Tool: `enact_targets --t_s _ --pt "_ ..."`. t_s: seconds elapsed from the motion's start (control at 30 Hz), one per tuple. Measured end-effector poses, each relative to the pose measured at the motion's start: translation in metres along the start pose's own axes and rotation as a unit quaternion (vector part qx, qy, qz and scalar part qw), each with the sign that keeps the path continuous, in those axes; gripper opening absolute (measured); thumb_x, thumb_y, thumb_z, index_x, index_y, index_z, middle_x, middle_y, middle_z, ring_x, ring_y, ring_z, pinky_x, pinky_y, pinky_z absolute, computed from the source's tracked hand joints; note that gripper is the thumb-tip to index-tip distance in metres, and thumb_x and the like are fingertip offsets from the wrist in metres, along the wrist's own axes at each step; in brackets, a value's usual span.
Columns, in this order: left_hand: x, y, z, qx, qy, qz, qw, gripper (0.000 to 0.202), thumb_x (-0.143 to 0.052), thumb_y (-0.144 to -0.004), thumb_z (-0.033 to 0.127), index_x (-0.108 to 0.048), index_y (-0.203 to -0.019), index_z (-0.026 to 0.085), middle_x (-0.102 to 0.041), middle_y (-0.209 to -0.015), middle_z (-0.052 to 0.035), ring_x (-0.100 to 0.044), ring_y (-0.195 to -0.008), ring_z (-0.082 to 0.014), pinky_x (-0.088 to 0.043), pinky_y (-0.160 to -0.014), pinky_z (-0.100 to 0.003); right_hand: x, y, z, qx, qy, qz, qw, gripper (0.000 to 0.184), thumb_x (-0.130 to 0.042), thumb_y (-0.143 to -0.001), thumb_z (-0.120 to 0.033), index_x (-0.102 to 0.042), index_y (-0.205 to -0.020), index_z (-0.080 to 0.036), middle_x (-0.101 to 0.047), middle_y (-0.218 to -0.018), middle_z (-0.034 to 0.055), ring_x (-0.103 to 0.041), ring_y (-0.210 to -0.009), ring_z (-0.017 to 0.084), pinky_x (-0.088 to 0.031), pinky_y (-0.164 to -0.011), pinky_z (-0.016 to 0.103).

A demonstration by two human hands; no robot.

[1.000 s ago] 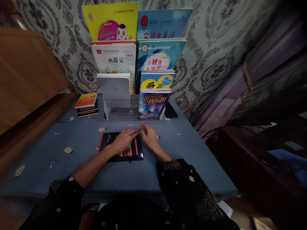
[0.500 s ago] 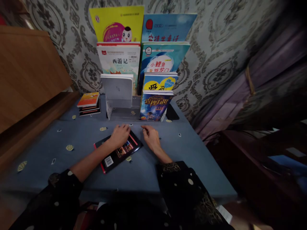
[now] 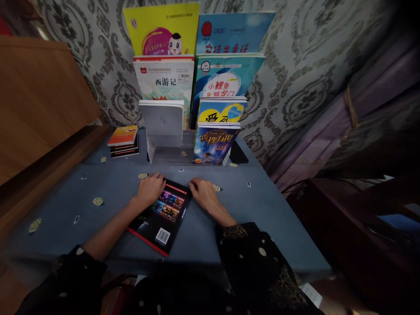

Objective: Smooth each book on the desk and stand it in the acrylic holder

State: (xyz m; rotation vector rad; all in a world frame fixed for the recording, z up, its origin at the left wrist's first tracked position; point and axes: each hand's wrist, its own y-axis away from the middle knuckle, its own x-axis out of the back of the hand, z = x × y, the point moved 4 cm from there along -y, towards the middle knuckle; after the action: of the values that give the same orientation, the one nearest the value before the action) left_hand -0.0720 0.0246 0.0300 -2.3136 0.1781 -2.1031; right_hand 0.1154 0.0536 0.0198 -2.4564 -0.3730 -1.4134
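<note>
A black book [image 3: 167, 216] with a red bottom edge, a barcode and small colour pictures lies on the blue tablecloth in front of me, slightly turned. My left hand [image 3: 150, 190] is closed at its upper left edge, fingers curled at the corner and covering part of the cover. At the upper right corner, my right hand [image 3: 206, 196] has its fingers bent together against the book. The undersides of both hands are hidden.
Behind stands a clear acrylic rack [image 3: 169, 155] holding upright books, among them a purple-blue book [image 3: 213, 144] and a white book [image 3: 164, 78]. A small book stack [image 3: 124, 140] sits at the left. A dark flat object [image 3: 239, 153] lies right of the rack.
The black book has turned clockwise, its barcode end swinging right and toward me. My left hand moved left and slightly down; my right hand came against the book's corner.
</note>
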Motion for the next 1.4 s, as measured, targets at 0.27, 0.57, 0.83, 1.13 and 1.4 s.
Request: enact_targets --t_s 0.27,0.57,0.83,1.13,1.4 --pt "-0.002 -0.003 -0.013 0.039 0.003 -0.024 0.999 0.031 -0.038 -0.101 0.029 -0.065 -0.103 0.014 -0.067 -0.106 -0.0121 -0.067 -0.093 -0.0264 -0.050 -0.074 -0.033 -0.002 -0.007 0.009 -0.015 -0.187 0.021 0.982 0.027 -0.048 -0.090 -0.014 -0.070 -0.104 -0.017 -0.075 -0.083 0.0044 -0.069 -0.069 0.016 -0.050 -0.071 0.027" --pt "-0.004 0.006 -0.019 0.035 0.000 0.009 0.999 0.032 -0.038 -0.101 0.029 -0.067 -0.103 0.016 -0.063 -0.108 -0.0123 -0.062 -0.104 -0.0267 -0.051 -0.079 -0.034 -0.005 -0.008 0.010 0.038 -0.170 0.037 0.984 0.026 -0.052 -0.089 -0.016 -0.070 -0.107 -0.016 -0.074 -0.101 0.0079 -0.066 -0.084 0.017 -0.050 -0.080 0.030" --pt "-0.011 0.011 -0.013 -0.043 0.019 0.053 0.998 0.032 -0.036 -0.101 0.022 -0.066 -0.112 0.015 -0.066 -0.111 -0.0106 -0.060 -0.104 -0.0232 -0.045 -0.098 -0.036 -0.015 0.000 -0.006 0.094 -0.050 0.019 0.994 0.026 -0.047 -0.094 -0.015 -0.070 -0.105 -0.015 -0.070 -0.105 0.0102 -0.062 -0.096 0.020 -0.046 -0.089 0.031" --pt "-0.016 0.008 -0.013 -0.051 0.035 0.075 0.995 0.032 -0.037 -0.100 0.021 -0.065 -0.114 0.014 -0.067 -0.114 -0.0116 -0.060 -0.105 -0.0240 -0.042 -0.100 -0.038 -0.021 0.003 -0.013 0.125 0.010 0.038 0.991 0.029 -0.046 -0.095 -0.016 -0.070 -0.110 -0.014 -0.067 -0.111 0.0123 -0.057 -0.101 0.024 -0.045 -0.095 0.038" --pt "-0.015 0.009 -0.005 -0.081 0.048 0.079 0.992 0.034 -0.038 -0.100 0.018 -0.062 -0.124 0.015 -0.066 -0.122 -0.0096 -0.059 -0.109 -0.0239 -0.043 -0.098 -0.036 -0.022 0.007 -0.019 0.132 0.050 0.030 0.990 0.031 -0.047 -0.095 -0.017 -0.066 -0.119 -0.011 -0.063 -0.117 0.0137 -0.053 -0.106 0.026 -0.044 -0.098 0.039"
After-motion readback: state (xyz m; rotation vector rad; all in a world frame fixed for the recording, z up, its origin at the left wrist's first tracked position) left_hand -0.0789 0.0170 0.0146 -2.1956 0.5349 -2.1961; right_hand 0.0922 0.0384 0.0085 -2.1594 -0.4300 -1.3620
